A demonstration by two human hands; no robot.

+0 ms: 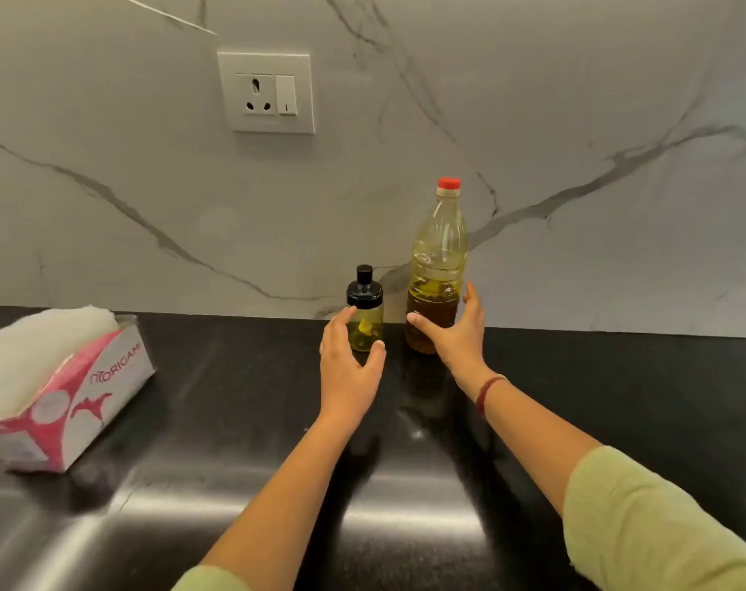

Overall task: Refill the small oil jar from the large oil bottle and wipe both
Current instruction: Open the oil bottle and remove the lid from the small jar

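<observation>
The left grip [348, 364] lay spread round the small oil jar [367, 319], the right grip [456, 334] round the large oil bottle [438, 249], neither closed. Both stood capped between thumb and fingers, seemingly placed to be pulled forward.

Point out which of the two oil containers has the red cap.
The large oil bottle, the taller one by the right hand; the small oil jar has a black lid.
</observation>
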